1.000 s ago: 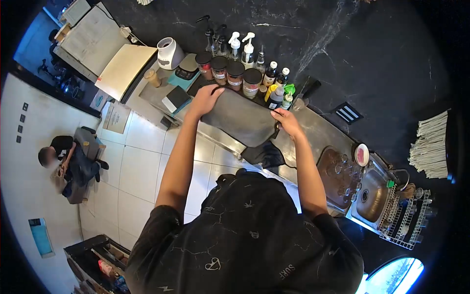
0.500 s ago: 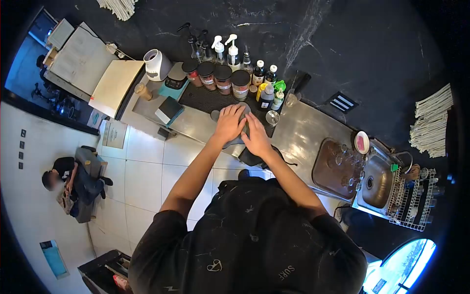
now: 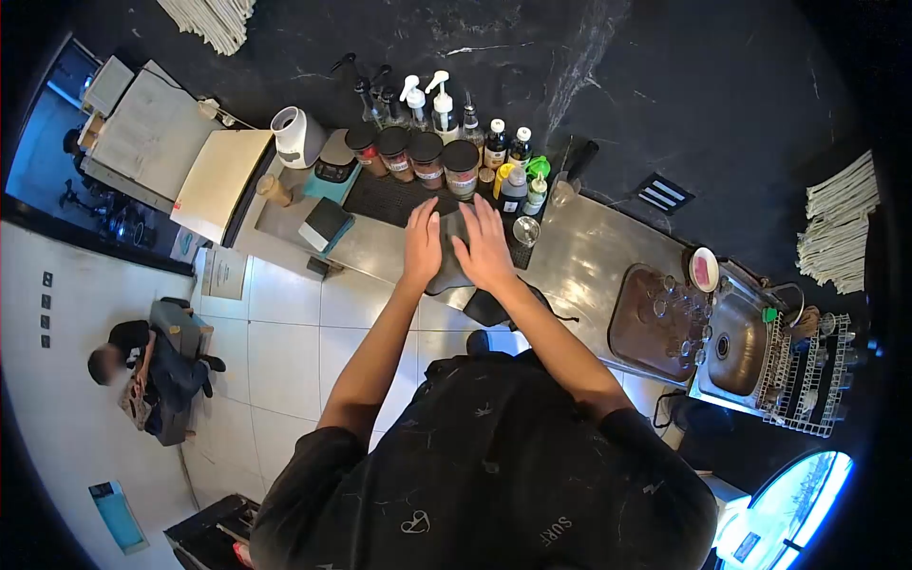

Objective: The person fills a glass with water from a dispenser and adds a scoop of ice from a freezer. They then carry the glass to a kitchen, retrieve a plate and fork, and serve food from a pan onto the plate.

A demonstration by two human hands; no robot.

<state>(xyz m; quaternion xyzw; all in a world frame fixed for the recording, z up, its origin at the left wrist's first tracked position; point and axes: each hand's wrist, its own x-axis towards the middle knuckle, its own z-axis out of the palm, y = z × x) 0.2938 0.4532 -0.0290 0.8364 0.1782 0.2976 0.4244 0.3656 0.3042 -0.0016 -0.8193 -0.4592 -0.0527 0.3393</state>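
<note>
A grey cloth (image 3: 450, 255) lies over the front part of the counter, hanging toward the edge. My left hand (image 3: 424, 243) is at its left side, fingers stretched forward. My right hand (image 3: 485, 245) is at its right side, fingers also extended and the thumb apart. Both hands look open, palms down or slightly inward, with a strip of cloth showing between them. Whether the palms press on the cloth is hard to tell. Just beyond my fingertips stands a dark-lidded jar (image 3: 462, 169). Right of my right hand is a small clear glass (image 3: 526, 230).
Several jars, pump bottles (image 3: 442, 106) and syrup bottles line the back on a black mat (image 3: 380, 198). On the left are a white grinder-like machine (image 3: 298, 138) and a scale (image 3: 334, 169). A brown tray (image 3: 635, 323) with glasses and a sink (image 3: 736, 347) are right. A person (image 3: 157, 366) sits far left.
My hands have moved apart from their overlapping position on the cloth, the left one leftward, exposing the cloth between them. The view has shifted slightly.
</note>
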